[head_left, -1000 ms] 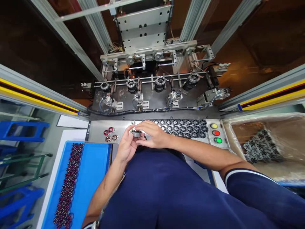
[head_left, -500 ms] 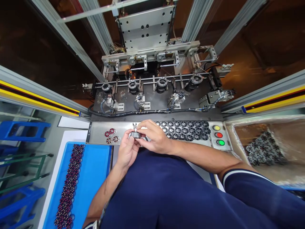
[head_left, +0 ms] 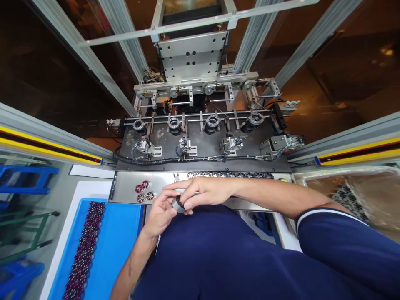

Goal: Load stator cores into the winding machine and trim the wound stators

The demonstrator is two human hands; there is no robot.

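Note:
A short dark grey metal cylinder (head_left: 177, 206) with a black opening is held low in front of my body, tilted toward me. My left hand (head_left: 160, 212) is closed around its left side. The fingers of my right hand (head_left: 204, 192) press at the opening and its right edge; what lies inside is partly hidden by them. Just beyond the hands, the jaws of a pair of cutters (head_left: 176, 176) show on the metal tray (head_left: 121, 187), their handles covered. To the left lie several small red and copper-coloured wound cores (head_left: 145, 183).
Rows of silver-black round parts (head_left: 231, 174) lie behind my right forearm. A machine bed (head_left: 200, 143) with ring-shaped fixtures stands beyond the tray. At left is a blue tray (head_left: 121, 237) with a strip of red-black cores; at right, a lined box (head_left: 378, 196) holds grey parts.
Both hands have come down and closer to my body with the cylinder, which has tilted so its opening shows. My right forearm now covers much of the rows of parts. The view has tipped upward.

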